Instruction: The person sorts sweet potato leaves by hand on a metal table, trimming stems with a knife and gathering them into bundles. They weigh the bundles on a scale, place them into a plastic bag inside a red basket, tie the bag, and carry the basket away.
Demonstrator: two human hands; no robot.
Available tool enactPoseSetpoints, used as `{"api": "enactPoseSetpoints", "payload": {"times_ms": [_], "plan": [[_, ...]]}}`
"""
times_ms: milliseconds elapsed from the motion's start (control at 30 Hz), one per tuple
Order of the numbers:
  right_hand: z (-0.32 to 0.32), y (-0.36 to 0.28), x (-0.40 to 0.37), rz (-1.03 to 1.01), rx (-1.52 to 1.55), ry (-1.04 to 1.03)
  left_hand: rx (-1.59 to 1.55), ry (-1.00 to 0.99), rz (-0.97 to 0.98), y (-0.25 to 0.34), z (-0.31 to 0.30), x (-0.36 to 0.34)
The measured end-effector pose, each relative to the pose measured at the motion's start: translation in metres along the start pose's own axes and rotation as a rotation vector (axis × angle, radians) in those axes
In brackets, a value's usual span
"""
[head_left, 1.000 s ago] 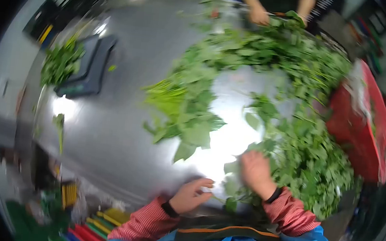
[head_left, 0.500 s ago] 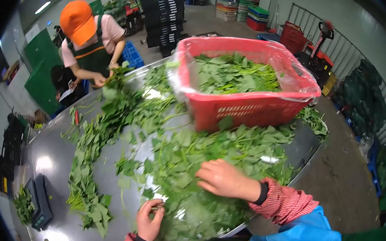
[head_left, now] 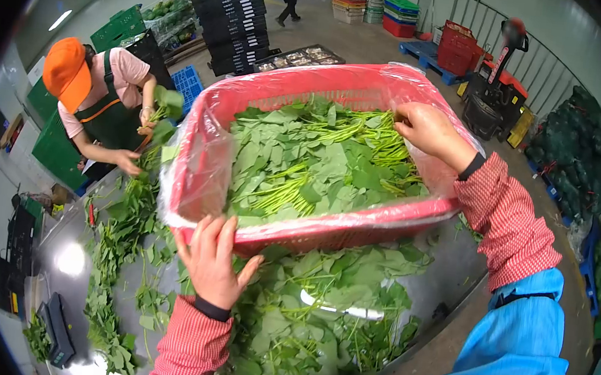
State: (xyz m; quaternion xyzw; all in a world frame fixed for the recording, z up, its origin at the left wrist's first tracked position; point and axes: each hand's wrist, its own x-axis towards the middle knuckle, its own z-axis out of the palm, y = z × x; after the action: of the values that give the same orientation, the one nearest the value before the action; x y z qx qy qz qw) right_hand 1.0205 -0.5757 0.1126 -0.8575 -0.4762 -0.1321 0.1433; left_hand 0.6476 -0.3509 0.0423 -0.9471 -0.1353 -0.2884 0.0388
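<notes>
A red plastic crate point(head_left: 310, 231), lined with clear film, stands on the metal table in front of me. Inside it lie leafy green stems point(head_left: 325, 164), their pale cut ends bunched in places. My left hand point(head_left: 215, 263) grips the crate's near left rim, fingers over the edge and thumb against the front wall. At the right inner side of the crate, my right hand point(head_left: 430, 134) is closed with its fingertips at the stem ends; its grip is partly hidden. More loose leafy greens point(head_left: 308, 327) cover the table between the crate and me.
A person in an orange cap point(head_left: 68, 75) handles greens across the table at left. A dark scale point(head_left: 57, 330) sits at the table's left end. Behind are black stacked crates point(head_left: 233, 27), a pallet jack point(head_left: 497, 91) and filled net bags point(head_left: 572, 150). Someone walks in the background.
My left hand has moved up to the crate's rim, and my right hand from the table greens into the crate. The crate now appears nearer and further left. The co-worker's hands have moved apart.
</notes>
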Motion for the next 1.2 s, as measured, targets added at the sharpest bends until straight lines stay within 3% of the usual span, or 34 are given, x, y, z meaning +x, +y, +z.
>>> {"api": "enactPoseSetpoints", "payload": {"times_ms": [133, 367, 633, 800, 933, 1067, 1167, 1200], "plan": [[0.028, 0.036, 0.042, -0.105, -0.111, -0.098, 0.015, 0.155, 0.0, -0.002, 0.02, -0.001], [0.109, 0.005, 0.109, -0.27, -0.368, -0.381, 0.032, 0.203, -0.058, 0.0, 0.032, -0.003], [0.164, -0.001, 0.132, -0.172, -0.288, -0.67, 0.015, 0.205, -0.118, 0.001, 0.034, -0.002], [0.143, 0.004, 0.134, 0.002, -0.135, -0.57, 0.013, 0.214, -0.122, 0.001, 0.034, -0.003], [0.118, 0.009, 0.152, 0.022, -0.259, -0.695, 0.002, 0.212, -0.115, -0.001, 0.035, -0.006], [0.087, 0.023, 0.151, -0.007, 0.064, -0.49, 0.001, 0.211, -0.099, -0.004, 0.036, -0.006], [0.062, 0.024, 0.144, 0.155, 0.483, -0.32, 0.002, 0.218, -0.105, -0.003, 0.037, -0.007], [0.058, 0.018, 0.143, 0.053, 0.752, -0.256, 0.002, 0.213, -0.11, -0.002, 0.037, -0.007]]}}
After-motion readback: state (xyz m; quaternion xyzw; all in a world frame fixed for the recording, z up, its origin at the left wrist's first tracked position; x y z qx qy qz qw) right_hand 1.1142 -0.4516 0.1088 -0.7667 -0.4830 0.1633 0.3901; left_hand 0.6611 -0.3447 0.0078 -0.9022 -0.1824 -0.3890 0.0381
